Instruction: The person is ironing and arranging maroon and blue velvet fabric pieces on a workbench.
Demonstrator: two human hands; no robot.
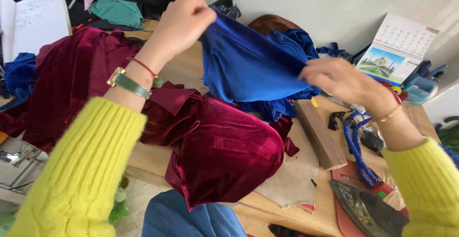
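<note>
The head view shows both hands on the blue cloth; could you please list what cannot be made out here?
- Blue cloth: its lower part merges into a blue heap behind.
- Left hand and right hand: fingertips buried in the cloth's folds.
- Iron: cut off by the bottom edge.
- Wall calendar: print too small.
- Table: mostly hidden under maroon velvet.

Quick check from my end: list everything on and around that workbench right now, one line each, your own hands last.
Shiny blue satin cloth: one, blue, held up over the bench middle.
Crimson velvet fabric: one heap, dark red, left and centre, draped over the front edge.
Wooden block: one, brown, right of centre.
Blue cord: one bundle, blue, right.
Old flat iron: one, dark metal, bottom right.
Desk calendar: one, white, against the wall, top right.
Teal cloth: one, teal, top left.
Wooden bench: one, tan.
Left hand: pinches the cloth's top edge.
Right hand: grips its right side.
</note>
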